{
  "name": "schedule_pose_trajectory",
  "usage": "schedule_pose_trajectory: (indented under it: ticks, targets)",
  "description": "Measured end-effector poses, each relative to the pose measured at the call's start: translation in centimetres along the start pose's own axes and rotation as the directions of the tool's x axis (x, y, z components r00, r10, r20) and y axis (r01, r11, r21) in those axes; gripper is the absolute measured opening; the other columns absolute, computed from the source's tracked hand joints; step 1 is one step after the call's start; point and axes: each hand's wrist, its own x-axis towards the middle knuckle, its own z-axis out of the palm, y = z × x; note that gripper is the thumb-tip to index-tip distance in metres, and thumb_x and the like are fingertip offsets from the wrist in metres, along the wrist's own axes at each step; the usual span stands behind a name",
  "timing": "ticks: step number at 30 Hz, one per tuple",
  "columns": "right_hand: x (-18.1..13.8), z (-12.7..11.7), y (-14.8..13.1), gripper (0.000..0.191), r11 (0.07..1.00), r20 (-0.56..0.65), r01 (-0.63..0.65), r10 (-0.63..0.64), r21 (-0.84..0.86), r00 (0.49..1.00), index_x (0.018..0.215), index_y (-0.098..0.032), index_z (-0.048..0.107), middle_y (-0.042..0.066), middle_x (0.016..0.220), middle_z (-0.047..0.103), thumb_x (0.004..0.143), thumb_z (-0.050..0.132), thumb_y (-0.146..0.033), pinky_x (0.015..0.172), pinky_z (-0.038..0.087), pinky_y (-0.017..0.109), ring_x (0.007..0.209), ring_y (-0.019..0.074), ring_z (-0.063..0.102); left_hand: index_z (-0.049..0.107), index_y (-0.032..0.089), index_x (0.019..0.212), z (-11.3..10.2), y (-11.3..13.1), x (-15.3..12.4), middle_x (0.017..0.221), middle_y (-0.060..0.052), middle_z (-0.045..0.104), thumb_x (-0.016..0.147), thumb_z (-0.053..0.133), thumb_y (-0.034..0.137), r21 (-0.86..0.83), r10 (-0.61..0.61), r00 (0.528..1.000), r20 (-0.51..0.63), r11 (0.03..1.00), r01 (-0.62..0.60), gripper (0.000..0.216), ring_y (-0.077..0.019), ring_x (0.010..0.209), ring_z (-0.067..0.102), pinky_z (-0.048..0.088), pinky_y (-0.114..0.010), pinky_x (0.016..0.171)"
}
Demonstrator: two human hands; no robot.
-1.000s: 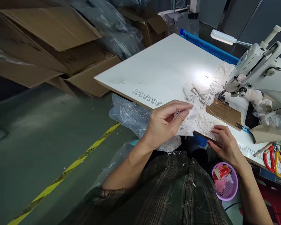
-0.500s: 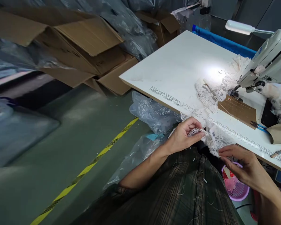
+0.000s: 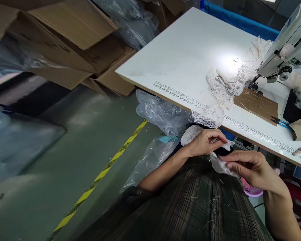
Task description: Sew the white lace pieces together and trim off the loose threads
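Observation:
White lace fabric [image 3: 210, 115] hangs over the table's front edge toward my lap, and more of it lies gathered by the sewing machine [image 3: 288, 50]. My left hand [image 3: 208, 142] pinches a strip of this lace between thumb and fingers, just below the edge. To its right, my right hand [image 3: 251, 167] is closed on another part of the white lace, which droops between both hands over my dark plaid clothing. Part of the lace is hidden behind my left hand and forearm.
The white table [image 3: 170, 60] carries a printed ruler along its front edge. Blue-handled scissors [image 3: 282, 123] lie at the right by a brown board [image 3: 258, 103]. Cardboard boxes [image 3: 72, 26] and plastic bags [image 3: 163, 112] are at the left. A pink basket [image 3: 253, 191] stands below.
Both hands have moved lower, off the table edge toward my lap. The lace, spread between them before, is now folded and drooping. The view has shifted, so the table sits higher.

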Motion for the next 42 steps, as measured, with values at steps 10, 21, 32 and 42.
schedule_pose_trajectory:
  ticks: [10,21,32,42]
  targets:
    - [1.1,1.1,2.9,0.031,0.975,-0.290,-0.102,0.158,0.199,0.944,0.100,-0.020,0.075,0.005,0.081,0.076,0.084,0.071,-0.046,0.057,0.054,0.024,0.063,0.0122,0.064,0.074,0.012,0.090,-1.4,-0.3,-0.7,0.090,-0.008,0.071,0.081,0.068,0.062,-0.248,-0.238,0.952,0.192,0.927,0.282,0.051,-0.0171,0.081,0.065,0.051,-0.026,0.072]
    - [-0.6,1.9,4.6,0.027,0.989,-0.277,-0.105,0.129,0.102,0.952,0.098,-0.021,0.076,0.003,0.081,0.074,0.085,0.071,-0.044,0.059,0.054,0.025,0.065,0.0134,0.064,0.072,0.014,0.081,-1.4,0.0,-0.9,0.085,-0.008,0.073,0.086,0.071,0.046,-0.003,-0.098,0.984,0.146,0.995,0.099,0.033,-0.0146,0.078,0.065,0.051,-0.024,0.070]
    - [-0.3,2.7,5.5,0.008,0.990,-0.405,0.130,-0.097,0.054,0.909,0.079,-0.023,0.073,0.004,0.082,0.076,0.086,0.072,-0.028,0.070,0.058,0.030,0.075,0.0162,0.070,0.068,0.014,0.079,-1.0,0.1,-1.7,0.086,-0.007,0.072,0.080,0.079,0.048,-0.174,-0.130,0.985,0.113,0.973,0.149,0.035,-0.0135,0.078,0.068,0.055,-0.023,0.071]
    - [-0.4,3.7,5.0,0.007,0.945,-0.504,0.200,-0.309,-0.260,0.807,0.082,-0.023,0.072,0.004,0.082,0.076,0.085,0.068,-0.018,0.066,0.059,0.029,0.072,0.0165,0.071,0.070,0.017,0.075,-1.1,-0.3,-1.8,0.085,-0.006,0.073,0.080,0.080,0.041,-0.135,-0.038,0.999,-0.002,0.990,0.038,0.027,-0.0141,0.081,0.068,0.055,-0.025,0.073]
